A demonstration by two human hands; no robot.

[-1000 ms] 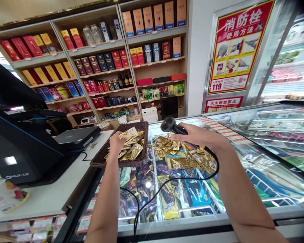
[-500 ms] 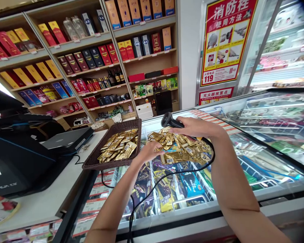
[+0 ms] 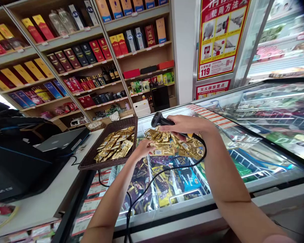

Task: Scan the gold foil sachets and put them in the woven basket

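Note:
My right hand (image 3: 183, 125) grips a black barcode scanner (image 3: 164, 120), its head pointing left above a pile of gold sachets (image 3: 190, 146) on the freezer's glass top. In my left hand (image 3: 142, 150) a gold sachet (image 3: 163, 149) is pinched by its left end, its barcode showing upward below the scanner. Just left of that hand stands a brown woven basket (image 3: 91, 162), part filled with more gold sachets (image 3: 116, 143). The scanner's black cable (image 3: 164, 176) loops over the glass and down the front.
Under the glass of the chest freezer (image 3: 152, 216) lie wire baskets of packaged ice creams. A white counter (image 3: 38, 206) at left bears a black checkout machine (image 3: 15, 162) and a grey laptop-like device (image 3: 63, 140). Shelves of boxed goods (image 3: 88, 55) line the back.
My left hand has closed on a gold sachet and lifted its end from the pile. The scanner has shifted slightly left over it. The whole view has moved a little.

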